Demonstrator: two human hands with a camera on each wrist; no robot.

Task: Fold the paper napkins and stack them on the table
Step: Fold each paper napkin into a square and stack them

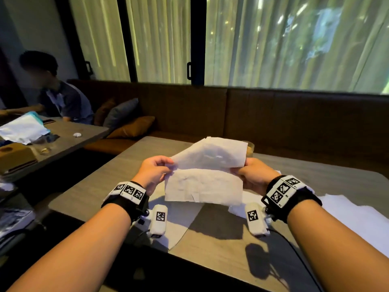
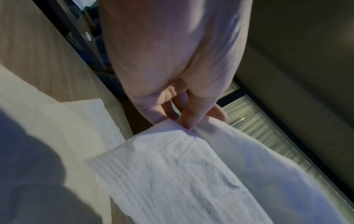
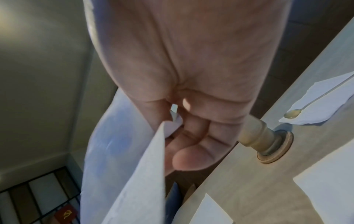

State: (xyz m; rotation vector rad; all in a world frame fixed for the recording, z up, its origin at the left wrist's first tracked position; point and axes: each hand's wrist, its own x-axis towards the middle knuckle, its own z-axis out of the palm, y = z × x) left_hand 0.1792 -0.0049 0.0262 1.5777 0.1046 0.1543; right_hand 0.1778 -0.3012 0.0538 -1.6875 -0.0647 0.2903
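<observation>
Hanging above the table (image 1: 101, 186), a half-folded napkin (image 1: 204, 184) is pinched at its side edges by the left hand (image 1: 152, 171) and the right hand (image 1: 255, 175). More napkins (image 1: 353, 216) are spread beneath. A glass (image 1: 250, 149) stands beyond.

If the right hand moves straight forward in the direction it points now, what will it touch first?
Probably the glass on its coaster, standing on the table just beyond the right hand, which pinches the napkin. Depth is unclear; the hand may pass beside it.
</observation>
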